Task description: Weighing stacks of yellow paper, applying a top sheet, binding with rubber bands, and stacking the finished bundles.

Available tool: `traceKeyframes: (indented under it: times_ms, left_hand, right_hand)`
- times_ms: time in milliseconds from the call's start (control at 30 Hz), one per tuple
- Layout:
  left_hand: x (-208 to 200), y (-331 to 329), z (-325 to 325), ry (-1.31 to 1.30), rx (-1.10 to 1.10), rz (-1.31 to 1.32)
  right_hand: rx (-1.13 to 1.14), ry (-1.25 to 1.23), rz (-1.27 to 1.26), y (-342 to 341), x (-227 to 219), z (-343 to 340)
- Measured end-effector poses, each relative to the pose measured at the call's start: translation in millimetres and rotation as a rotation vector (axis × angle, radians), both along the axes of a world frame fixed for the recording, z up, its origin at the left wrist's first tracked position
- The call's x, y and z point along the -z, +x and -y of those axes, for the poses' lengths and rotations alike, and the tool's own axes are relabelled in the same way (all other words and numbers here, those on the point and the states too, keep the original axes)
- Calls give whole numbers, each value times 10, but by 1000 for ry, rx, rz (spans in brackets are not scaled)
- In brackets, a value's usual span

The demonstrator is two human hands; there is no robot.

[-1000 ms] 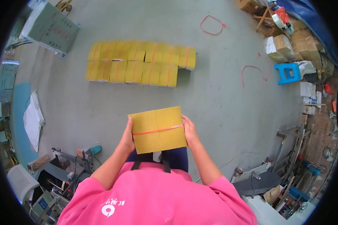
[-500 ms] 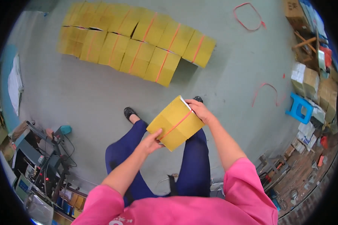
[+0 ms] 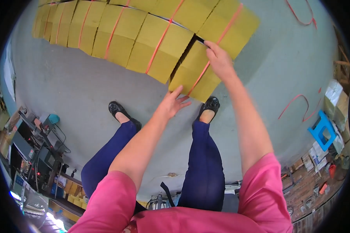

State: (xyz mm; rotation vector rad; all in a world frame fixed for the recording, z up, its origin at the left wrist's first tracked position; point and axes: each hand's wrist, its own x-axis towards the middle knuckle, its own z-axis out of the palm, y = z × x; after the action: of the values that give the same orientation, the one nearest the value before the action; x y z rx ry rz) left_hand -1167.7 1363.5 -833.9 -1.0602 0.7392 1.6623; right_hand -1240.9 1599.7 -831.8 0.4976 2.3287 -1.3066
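A yellow cardboard bundle point(image 3: 198, 66) tied with a pink strap sits at the right end of the near row of similar bundles point(image 3: 163, 40). A narrow dark gap parts it from its left neighbour. My left hand point(image 3: 173, 104) is at its near left corner, thumb on top and fingers at the near side. My right hand point(image 3: 221, 63) grips its far right part, with the fingertips at the far edge beside the far row. How far the bundle's underside is from the floor is hidden.
Grey floor point(image 3: 151, 93) lies around my shoes. Loose pink straps point(image 3: 305, 99) lie at the right, near a blue plastic stool point(image 3: 322, 131). Dark equipment with cables point(image 3: 35, 149) stands at the left. Paper and scraps point(image 3: 317, 157) lie at the lower right.
Both hands have carried the bundle from above my lap forward to the right end of the near row. My view has moved closer to the rows, and my arms are stretched further out.
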Motion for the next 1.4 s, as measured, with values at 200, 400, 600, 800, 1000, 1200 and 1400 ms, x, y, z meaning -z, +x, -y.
traceKeyframes:
  times_ms: [200,400,600,800,1000,1200,1400]
  left_hand:
    - [-6,-14,-196,-80,99,52]
    - [73,-89,-221,-24,138,-38]
    - [63,-277,41,-131,221,-52]
    - [-1521,-218,1430,-540,1315,-1022]
    - [-4283,-62,2531,-716,2010,-1181]
    - [-4154,454,2767,-666,1896,-1110]
    - [-3999,1521,2832,-816,1629,-1010]
  right_hand:
    - [748,3,-76,1288,-519,211]
    - [1122,-855,226,1103,-153,241]
    - [969,-648,231,869,91,465]
    - [930,-377,399,1573,-741,1003]
    - [508,-38,208,2305,-2639,1832]
    - [196,-59,258,2269,-3653,2472]
    - [-226,-200,233,1917,-4199,2489]
